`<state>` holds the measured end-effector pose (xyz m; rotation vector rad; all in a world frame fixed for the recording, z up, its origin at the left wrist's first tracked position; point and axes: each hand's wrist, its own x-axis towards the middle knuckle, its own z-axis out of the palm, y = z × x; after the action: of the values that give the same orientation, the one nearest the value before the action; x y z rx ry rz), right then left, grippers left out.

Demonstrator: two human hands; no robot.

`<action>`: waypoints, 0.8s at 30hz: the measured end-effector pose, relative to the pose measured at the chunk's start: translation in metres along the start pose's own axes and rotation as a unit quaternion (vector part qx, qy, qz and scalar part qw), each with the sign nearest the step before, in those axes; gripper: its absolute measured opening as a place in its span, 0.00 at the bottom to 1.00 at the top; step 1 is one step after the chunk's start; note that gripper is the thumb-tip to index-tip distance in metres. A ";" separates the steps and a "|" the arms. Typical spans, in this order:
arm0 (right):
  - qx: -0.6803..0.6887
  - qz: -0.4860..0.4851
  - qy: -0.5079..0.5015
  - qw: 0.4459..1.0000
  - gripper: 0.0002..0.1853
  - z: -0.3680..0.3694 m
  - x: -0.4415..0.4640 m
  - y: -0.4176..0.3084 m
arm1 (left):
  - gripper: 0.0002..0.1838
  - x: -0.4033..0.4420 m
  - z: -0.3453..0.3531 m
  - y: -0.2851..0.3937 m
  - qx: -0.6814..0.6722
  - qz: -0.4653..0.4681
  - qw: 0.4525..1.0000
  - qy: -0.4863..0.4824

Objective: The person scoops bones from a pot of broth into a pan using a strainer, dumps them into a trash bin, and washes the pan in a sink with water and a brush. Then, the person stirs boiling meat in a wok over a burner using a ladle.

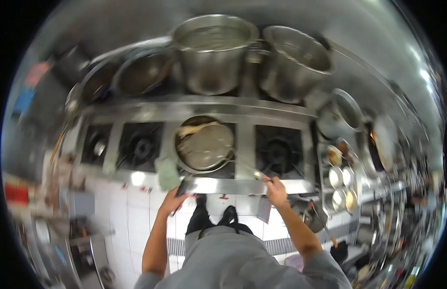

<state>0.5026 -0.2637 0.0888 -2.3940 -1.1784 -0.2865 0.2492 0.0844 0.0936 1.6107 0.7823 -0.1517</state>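
The left hand (171,201) has its fingers curled around a dark handle (185,185), just off the front edge of the stove (214,185); the right hand (276,191), at that same edge farther right, has its fingers closed about the end of the long stem of a round scoop (204,147). The stem slants away from the right fingers toward the back left; the scoop's broad head lies over the mouth of the pan (185,166), and whether it is mesh or solid is too blurred to tell.

The pan sits on the stove near the front edge, beyond both hands and between them, nearer the left; the dark handle seems to belong to it. For good work here, a firm left grip should steady the pan, while the right wrist guides the scoop level and low, clear of the rim; something pale shows at the pan's back left, too blurred to name.

A green cloth (167,174) lies over the stove's front edge, just beside the left fingers; bare burners flank the pan, a left burner (142,147) and a right burner (280,153); two tall pots, the left pot (209,72) and the right pot (288,79), stand along the stove's back edge; past its right edge is a tray (323,192) of bowls (335,177).
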 end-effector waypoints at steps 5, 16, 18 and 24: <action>-0.002 -0.001 0.044 0.999 0.09 0.014 -0.006 0.000 | 0.12 0.005 0.002 -0.005 -0.065 -0.073 0.995 -0.009; 0.206 0.198 0.051 0.957 0.15 -0.068 0.019 -0.059 | 0.10 0.005 0.002 -0.002 -0.107 -0.084 0.990 -0.030; 0.267 0.301 -0.011 0.915 0.13 -0.077 0.028 -0.065 | 0.11 0.004 -0.001 -0.005 -0.119 -0.074 0.989 -0.043; 0.372 0.401 -0.054 0.835 0.13 -0.113 0.070 -0.097 | 0.16 0.005 -0.016 -0.012 -0.144 -0.092 0.981 -0.097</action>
<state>0.4707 -0.2177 0.2433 -1.9528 -0.1428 0.5022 0.2411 0.1015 0.0844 1.2308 0.7627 -0.3089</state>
